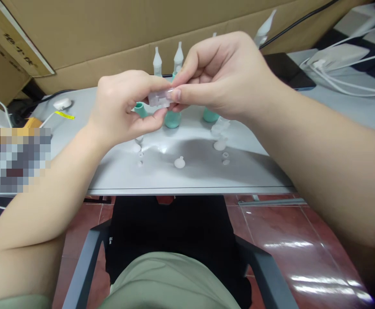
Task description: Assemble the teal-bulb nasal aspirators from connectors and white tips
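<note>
A small clear plastic piece (159, 98) is held up above the table between both hands. My left hand (123, 105) grips its left end with thumb and fingers. At its right end, the fingertips of my right hand (219, 81) are pinched on it. Behind and below the hands stand green rubber bulbs (172, 120), partly hidden; another green bulb (210, 114) is under my right hand. White pointed nozzles (179, 53) rise behind. Nearer me lie a white disc with a tab (179, 162), a second white disc (220, 145) and small white rings (225, 155).
The grey table (161, 182) ends close to my lap. A cardboard wall (110, 38) stands behind it. On the right are a black phone-like slab (287, 71) and white cables (342, 81). A white plug (62, 104) and a yellow-tagged cable (64, 115) lie left.
</note>
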The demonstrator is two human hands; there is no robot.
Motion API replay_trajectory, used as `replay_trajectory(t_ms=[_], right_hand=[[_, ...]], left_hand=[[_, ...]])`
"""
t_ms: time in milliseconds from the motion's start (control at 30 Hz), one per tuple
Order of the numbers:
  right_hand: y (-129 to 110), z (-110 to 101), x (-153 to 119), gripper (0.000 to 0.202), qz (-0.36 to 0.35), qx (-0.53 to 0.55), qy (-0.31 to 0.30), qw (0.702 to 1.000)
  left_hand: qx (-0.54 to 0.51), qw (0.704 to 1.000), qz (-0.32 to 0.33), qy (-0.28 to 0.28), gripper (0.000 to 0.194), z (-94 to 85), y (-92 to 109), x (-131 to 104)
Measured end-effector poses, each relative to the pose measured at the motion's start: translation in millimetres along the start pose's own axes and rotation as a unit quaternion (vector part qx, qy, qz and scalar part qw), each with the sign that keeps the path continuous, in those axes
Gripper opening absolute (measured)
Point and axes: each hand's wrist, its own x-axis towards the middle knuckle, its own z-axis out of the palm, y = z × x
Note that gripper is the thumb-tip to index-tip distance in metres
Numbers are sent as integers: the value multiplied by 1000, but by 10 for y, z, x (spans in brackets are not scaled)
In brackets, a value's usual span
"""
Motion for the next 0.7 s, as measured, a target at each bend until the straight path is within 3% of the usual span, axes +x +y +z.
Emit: replay_trajectory(t_ms=[200,400,467,600,700], right_hand=[[8,-38,-20,36,5,-5,-8,1000],[-45,12,-42,37,22,20,-32,999],[-79,49,-59,39,31,28,-20,999],[-112,82,-76,39,23,35,-21,999],[-99,62,-63,39,11,21,-25,999]], left_hand=[[-36,999,8,38,22,34,36,-9],[-15,997,46,56,25,32,44,4],[-8,999,20,38,20,27,49,3],[40,994,-93,-30,22,21,88,23],[22,994,-102,-39,26,-6,136,62]])
